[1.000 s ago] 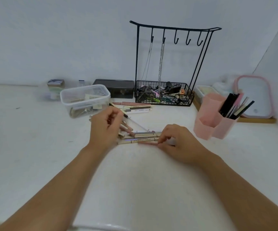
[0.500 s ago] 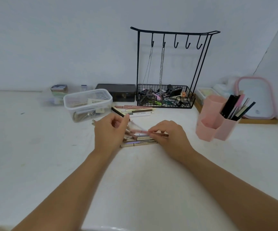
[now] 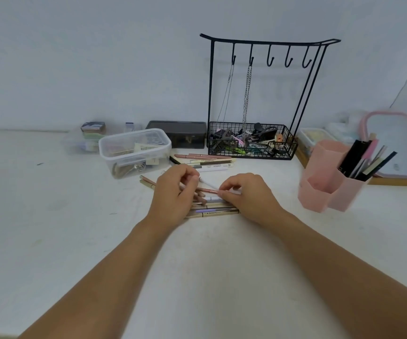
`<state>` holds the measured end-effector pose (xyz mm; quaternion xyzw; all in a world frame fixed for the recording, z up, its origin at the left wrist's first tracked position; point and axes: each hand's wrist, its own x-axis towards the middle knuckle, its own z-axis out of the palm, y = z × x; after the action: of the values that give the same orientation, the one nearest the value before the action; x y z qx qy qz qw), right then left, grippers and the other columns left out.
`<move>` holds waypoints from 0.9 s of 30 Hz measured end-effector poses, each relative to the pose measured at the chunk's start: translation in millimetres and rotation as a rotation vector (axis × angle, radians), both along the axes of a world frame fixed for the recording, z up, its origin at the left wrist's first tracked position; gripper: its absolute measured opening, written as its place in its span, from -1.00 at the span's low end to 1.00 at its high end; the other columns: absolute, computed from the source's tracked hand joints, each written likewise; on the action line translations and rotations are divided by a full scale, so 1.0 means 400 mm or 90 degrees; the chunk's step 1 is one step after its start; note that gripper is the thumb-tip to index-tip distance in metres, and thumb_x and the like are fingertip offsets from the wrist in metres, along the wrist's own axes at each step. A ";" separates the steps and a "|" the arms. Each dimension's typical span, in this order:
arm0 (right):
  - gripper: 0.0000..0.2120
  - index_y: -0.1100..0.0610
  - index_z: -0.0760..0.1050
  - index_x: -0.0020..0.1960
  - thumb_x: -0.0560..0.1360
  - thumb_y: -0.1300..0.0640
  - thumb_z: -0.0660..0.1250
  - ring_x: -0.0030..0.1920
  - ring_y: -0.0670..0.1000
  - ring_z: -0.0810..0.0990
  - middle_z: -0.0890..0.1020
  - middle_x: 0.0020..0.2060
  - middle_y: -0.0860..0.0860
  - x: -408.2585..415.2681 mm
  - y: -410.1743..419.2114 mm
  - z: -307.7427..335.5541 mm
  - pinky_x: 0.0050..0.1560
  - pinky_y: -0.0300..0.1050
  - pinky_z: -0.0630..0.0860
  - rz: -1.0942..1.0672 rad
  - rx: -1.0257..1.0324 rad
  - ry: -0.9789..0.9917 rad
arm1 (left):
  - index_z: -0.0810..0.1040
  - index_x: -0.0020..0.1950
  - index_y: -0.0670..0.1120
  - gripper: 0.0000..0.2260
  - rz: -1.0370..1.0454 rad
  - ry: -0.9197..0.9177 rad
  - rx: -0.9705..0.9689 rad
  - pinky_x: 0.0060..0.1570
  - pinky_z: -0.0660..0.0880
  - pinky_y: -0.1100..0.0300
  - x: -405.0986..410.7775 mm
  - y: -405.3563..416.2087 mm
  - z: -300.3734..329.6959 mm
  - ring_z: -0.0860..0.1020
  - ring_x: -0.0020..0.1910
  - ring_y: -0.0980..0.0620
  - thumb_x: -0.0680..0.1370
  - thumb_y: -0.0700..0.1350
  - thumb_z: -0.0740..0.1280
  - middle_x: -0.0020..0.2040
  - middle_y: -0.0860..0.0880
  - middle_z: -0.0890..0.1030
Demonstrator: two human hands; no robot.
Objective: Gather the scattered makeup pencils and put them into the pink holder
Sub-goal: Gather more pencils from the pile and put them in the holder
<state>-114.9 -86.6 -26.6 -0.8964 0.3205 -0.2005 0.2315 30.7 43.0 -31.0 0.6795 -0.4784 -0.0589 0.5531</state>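
Makeup pencils (image 3: 211, 211) lie mostly on the table (image 3: 51, 216): a bunch between the hands, another group (image 3: 205, 161) near the wire basket (image 3: 251, 143). The left hand (image 3: 173, 199) is closed around several; the right hand (image 3: 246, 196) pinches a pink pencil (image 3: 207, 190). Pink holder (image 3: 324, 187), well to the right, already holds a few sticks. Most of the job looks undone.
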 end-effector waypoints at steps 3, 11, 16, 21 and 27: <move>-0.90 0.03 0.72 -0.09 0.49 0.01 0.50 -0.18 -0.06 0.59 0.69 -0.22 -0.07 0.028 -0.019 0.033 -0.21 -0.15 0.51 -0.012 0.042 0.038 | 0.56 0.02 -0.18 -0.88 -0.018 0.137 -0.069 -0.46 0.58 0.07 -0.006 -0.002 0.006 0.70 -0.39 -0.18 0.68 -0.22 0.25 -0.08 -0.29 0.60; -0.85 0.12 0.64 -0.08 0.41 0.12 0.57 -0.08 0.07 0.64 0.67 -0.12 0.03 0.120 -0.067 0.065 0.01 -0.04 0.59 -0.093 0.047 0.112 | 0.61 -0.16 -0.02 -0.83 0.148 0.185 -0.118 -0.09 0.50 0.17 0.045 -0.015 0.003 0.57 -0.18 0.10 0.62 -0.18 0.34 -0.23 0.08 0.62; -0.93 0.16 0.71 -0.04 0.49 0.18 0.49 -0.10 0.00 0.65 0.70 -0.12 0.00 0.095 -0.088 0.099 0.02 -0.06 0.60 -0.019 0.056 0.166 | 0.66 -0.16 -0.05 -0.88 0.102 0.179 -0.066 -0.17 0.65 -0.13 0.050 -0.021 0.001 0.70 -0.25 -0.16 0.55 -0.06 0.41 -0.24 -0.15 0.68; -0.93 0.11 0.70 -0.03 0.52 0.14 0.47 -0.23 -0.13 0.56 0.62 -0.28 -0.14 -0.009 -0.115 0.221 -0.22 -0.24 0.44 0.023 0.121 0.118 | 0.68 -0.11 -0.10 -0.79 0.051 0.213 -0.043 -0.37 0.62 -0.11 0.035 -0.010 0.012 0.71 -0.31 -0.23 0.61 0.01 0.41 -0.21 -0.28 0.68; -0.90 0.16 0.69 0.03 0.53 0.20 0.45 -0.27 -0.15 0.54 0.68 -0.26 -0.09 0.061 -0.029 0.186 -0.19 -0.26 0.52 0.169 0.357 -0.130 | 0.62 0.15 0.05 -0.78 -0.092 0.256 0.002 -0.42 0.65 0.14 0.018 -0.045 0.098 0.73 -0.17 0.02 0.69 0.09 0.23 0.08 -0.12 0.68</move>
<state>-90.3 -98.4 47.9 -0.8069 0.2185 -0.1610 0.5247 38.0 25.1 8.2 0.6187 -0.4058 -0.2339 0.6307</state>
